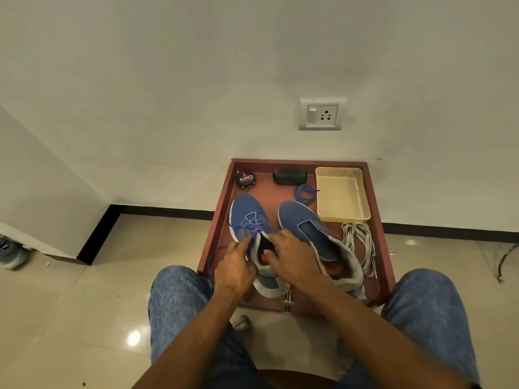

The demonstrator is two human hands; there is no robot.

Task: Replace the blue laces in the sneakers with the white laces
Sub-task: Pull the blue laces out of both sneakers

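Both hands, left (234, 266) and right (290, 258), hold the laced left sneaker (248, 220).

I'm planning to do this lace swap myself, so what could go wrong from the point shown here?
1. The left sneaker is still laced in blue; both hands, left hand and right hand, grip its collar, so hasty pulling might snag the lace in an eyelet.
2. The white laces lie in a loose heap near the tray edge and could tangle or slide off.
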